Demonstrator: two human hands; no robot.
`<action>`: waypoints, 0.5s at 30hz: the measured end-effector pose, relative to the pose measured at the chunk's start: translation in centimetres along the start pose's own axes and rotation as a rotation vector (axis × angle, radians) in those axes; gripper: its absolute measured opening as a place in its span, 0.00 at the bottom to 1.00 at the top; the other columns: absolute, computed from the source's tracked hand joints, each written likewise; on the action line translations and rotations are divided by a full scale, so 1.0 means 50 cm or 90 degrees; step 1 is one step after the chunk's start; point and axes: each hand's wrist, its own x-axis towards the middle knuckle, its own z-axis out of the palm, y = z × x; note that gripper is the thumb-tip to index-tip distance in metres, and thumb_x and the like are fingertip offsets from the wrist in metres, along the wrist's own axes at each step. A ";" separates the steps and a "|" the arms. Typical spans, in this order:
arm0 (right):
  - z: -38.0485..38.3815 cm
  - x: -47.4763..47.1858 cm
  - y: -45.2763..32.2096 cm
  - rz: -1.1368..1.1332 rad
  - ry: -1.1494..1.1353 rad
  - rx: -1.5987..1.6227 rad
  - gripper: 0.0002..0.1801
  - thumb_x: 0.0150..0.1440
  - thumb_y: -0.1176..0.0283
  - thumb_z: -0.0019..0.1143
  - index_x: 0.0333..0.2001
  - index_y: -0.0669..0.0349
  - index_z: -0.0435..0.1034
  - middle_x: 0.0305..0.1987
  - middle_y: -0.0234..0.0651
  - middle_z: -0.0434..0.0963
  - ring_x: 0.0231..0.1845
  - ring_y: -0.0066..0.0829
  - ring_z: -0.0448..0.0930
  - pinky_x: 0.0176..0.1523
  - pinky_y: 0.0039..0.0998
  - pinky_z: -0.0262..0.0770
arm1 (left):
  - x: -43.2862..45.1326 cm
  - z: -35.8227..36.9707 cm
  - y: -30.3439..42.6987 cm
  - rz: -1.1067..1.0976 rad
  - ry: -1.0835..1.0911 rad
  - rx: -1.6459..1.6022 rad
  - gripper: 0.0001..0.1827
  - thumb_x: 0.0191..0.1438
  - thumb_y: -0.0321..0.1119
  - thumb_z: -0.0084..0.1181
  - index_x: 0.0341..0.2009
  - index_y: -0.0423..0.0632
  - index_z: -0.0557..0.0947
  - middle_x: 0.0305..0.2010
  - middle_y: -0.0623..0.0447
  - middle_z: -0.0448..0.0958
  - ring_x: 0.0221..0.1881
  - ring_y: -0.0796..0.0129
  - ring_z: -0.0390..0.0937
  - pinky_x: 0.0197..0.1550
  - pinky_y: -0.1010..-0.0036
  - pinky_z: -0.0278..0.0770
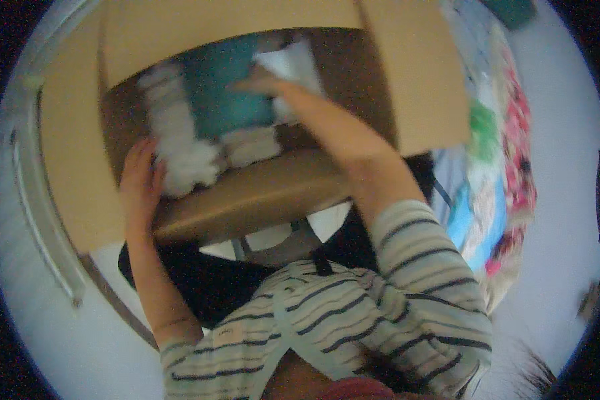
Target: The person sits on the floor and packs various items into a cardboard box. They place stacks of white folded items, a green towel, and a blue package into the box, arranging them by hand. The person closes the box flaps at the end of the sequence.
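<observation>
Both my hands reach into an open cardboard box [260, 195] in front of me. My left hand [142, 172] is at the box's near left, its fingers spread beside the near end of a row of white, soft-looking bundles [172, 110]; whether it presses on them is unclear. My right hand [260, 85] is farther in, above a flat teal item [225, 90] and next to a white item [290, 60]. Blur hides whether its fingers grip that white item. A short off-white stack [252, 145] lies along the near wall.
Wide flaps stand out from the box, including a left flap [70, 165] and a right flap [425, 75]. To the right is a pile of colourful fabric or packaged goods [495, 165]. A pale metal rail [40, 200] runs along the far left.
</observation>
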 end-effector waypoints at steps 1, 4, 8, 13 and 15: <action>0.029 0.013 0.052 0.128 0.040 -0.198 0.61 0.36 0.37 0.61 0.61 0.72 0.47 0.64 0.53 0.54 0.63 0.48 0.59 0.64 0.38 0.56 | 0.012 0.004 0.016 0.021 -0.009 0.017 0.22 0.53 0.32 0.50 0.55 0.50 0.69 0.57 0.46 0.66 0.60 0.53 0.61 0.61 0.63 0.59; 0.086 -0.013 0.023 0.097 0.099 -0.130 0.53 0.42 0.43 0.59 0.58 0.74 0.51 0.61 0.59 0.57 0.60 0.52 0.62 0.59 0.40 0.63 | -0.007 0.023 -0.006 0.027 -0.009 0.101 0.24 0.52 0.30 0.51 0.55 0.48 0.68 0.58 0.44 0.65 0.60 0.50 0.60 0.60 0.63 0.60; 0.031 -0.196 -0.113 -0.169 0.133 -0.040 0.31 0.52 0.52 0.52 0.52 0.65 0.63 0.53 0.48 0.69 0.54 0.46 0.68 0.56 0.38 0.65 | -0.008 0.016 -0.009 0.051 -0.082 0.131 0.24 0.53 0.31 0.50 0.56 0.48 0.68 0.58 0.43 0.64 0.60 0.50 0.60 0.60 0.62 0.59; -0.099 -0.540 -0.131 -0.334 0.460 -0.166 0.18 0.52 0.63 0.52 0.46 0.59 0.68 0.46 0.42 0.71 0.50 0.43 0.70 0.55 0.39 0.64 | 0.011 0.045 -0.084 0.025 -0.058 0.015 0.23 0.54 0.35 0.50 0.54 0.43 0.68 0.57 0.41 0.66 0.58 0.49 0.61 0.59 0.61 0.59; -0.155 -0.689 -0.066 -0.170 0.587 -0.286 0.17 0.48 0.65 0.55 0.41 0.61 0.70 0.44 0.43 0.72 0.49 0.43 0.70 0.52 0.39 0.66 | -0.011 0.042 -0.094 -0.016 -0.069 -0.055 0.22 0.55 0.36 0.48 0.54 0.41 0.69 0.56 0.40 0.67 0.57 0.50 0.63 0.58 0.62 0.60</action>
